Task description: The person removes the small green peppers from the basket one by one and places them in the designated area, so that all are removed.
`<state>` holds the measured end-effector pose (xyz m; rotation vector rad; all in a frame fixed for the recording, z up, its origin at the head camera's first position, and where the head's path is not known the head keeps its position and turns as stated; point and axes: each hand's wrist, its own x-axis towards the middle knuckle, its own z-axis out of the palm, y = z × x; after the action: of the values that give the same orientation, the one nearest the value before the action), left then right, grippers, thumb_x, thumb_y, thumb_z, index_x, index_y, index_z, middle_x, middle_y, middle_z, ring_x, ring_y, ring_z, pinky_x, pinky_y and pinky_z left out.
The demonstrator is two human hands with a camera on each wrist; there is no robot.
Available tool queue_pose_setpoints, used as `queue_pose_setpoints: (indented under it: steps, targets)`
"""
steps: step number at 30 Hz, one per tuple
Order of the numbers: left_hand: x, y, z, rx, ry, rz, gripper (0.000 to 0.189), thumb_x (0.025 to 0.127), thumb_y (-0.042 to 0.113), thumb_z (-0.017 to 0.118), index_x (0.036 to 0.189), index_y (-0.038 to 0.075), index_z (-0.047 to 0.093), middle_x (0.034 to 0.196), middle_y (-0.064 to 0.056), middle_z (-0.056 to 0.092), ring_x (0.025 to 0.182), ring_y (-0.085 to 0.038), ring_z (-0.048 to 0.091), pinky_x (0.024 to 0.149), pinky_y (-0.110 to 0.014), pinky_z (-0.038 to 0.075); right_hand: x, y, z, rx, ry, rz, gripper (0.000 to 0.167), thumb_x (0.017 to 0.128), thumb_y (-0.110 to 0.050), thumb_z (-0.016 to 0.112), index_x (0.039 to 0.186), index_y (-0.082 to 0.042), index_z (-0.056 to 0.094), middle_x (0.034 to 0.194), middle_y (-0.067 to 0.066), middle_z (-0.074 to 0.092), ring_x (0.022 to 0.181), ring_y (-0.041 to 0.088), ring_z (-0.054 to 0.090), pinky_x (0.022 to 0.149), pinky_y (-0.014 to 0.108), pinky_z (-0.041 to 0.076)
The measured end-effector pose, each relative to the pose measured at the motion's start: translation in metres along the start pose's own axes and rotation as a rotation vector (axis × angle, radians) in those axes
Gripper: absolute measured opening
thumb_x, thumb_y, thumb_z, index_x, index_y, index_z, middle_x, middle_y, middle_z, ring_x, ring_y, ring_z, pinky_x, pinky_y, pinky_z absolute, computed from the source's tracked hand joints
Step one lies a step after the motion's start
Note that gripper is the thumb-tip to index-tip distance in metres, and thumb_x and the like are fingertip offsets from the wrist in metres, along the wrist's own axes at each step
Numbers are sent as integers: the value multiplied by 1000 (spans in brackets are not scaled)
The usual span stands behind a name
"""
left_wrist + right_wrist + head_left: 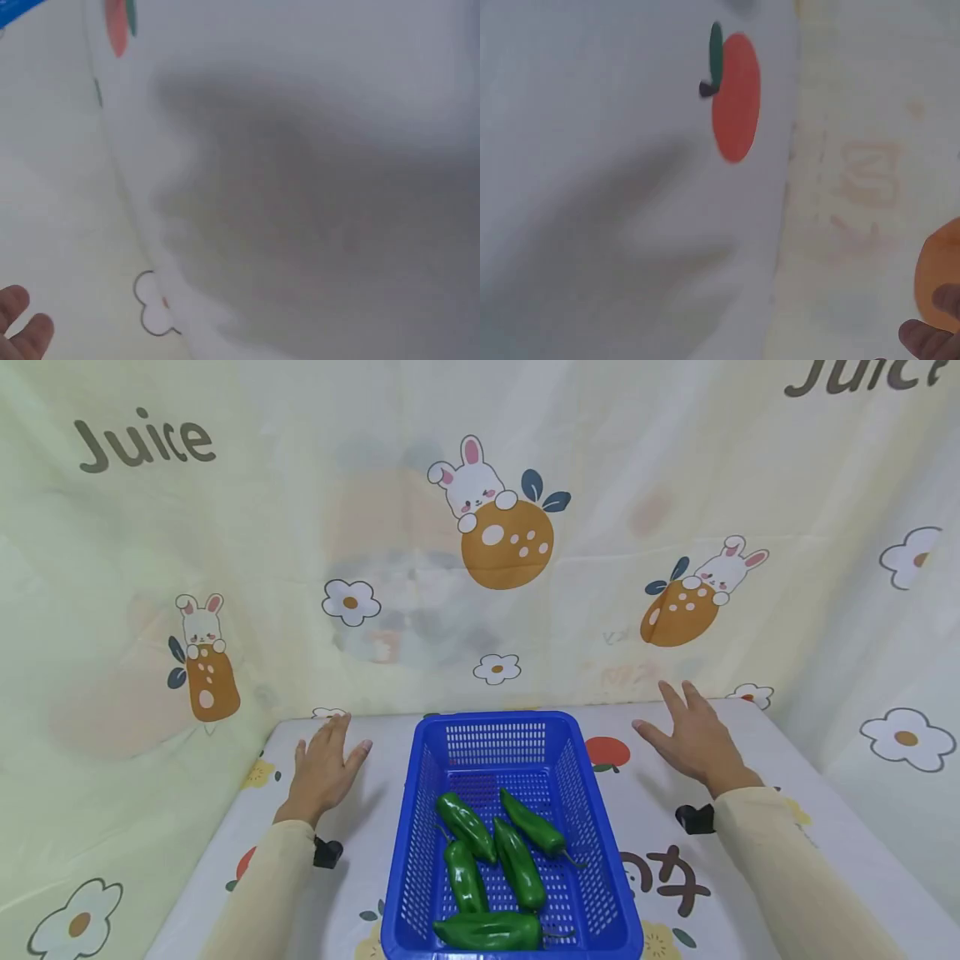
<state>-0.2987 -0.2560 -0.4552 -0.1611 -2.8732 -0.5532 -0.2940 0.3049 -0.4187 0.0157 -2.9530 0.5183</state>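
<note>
Several glossy green peppers (517,864) lie in the front and middle of a blue plastic basket (422,793) with slotted walls. One pepper (487,932) lies crosswise along the near wall. To the left of the basket, my left hand (321,772) hovers over the table with fingers extended and holds nothing. On the other side, my right hand (697,739) is held above the table, thumb and fingers spread, with nothing in it. Only fingertips (30,337) show in the left wrist view, and a few fingertips (922,337) appear in the right wrist view.
A white printed cloth covers the table (375,827). Behind it and along both sides hang pale curtains (420,643) with rabbit, fruit and flower prints. The curtain meets the table's back edge just beyond the basket.
</note>
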Motion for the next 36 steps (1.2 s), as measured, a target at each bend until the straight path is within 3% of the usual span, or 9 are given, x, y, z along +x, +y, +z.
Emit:
queue_pose_setpoints:
  steps: [9,18,26,36]
  targets:
    - [-10,16,-8,-152,-30,10,76,110,50,39,164,0,20,169,-26,23,155,-47,21,124,-71,10,-7,-31,-3,69,-46,-39,103,97,-69,54,167,-8,11,170,31,5,149,61,17,104,84,28]
    - [-22,36,-10,-299,-99,14,82,109,58,37,166,4,15,171,-24,19,156,-46,19,125,-65,19,-18,-62,-3,111,-28,-113,99,97,-64,59,167,-8,18,171,28,12,151,58,20,107,82,29]
    - [-32,55,-11,-368,-173,-3,80,108,57,41,166,7,19,168,-22,29,147,-48,40,113,-68,40,-28,-89,-4,168,-40,-189,93,98,-57,62,166,-9,22,171,26,15,151,57,22,108,81,29]
    - [-45,73,-9,-463,-268,-31,83,106,58,48,166,8,22,165,-23,35,144,-49,44,106,-70,45,-38,-113,1,191,-71,-274,93,96,-57,65,165,-8,26,170,26,20,151,55,26,108,79,32]
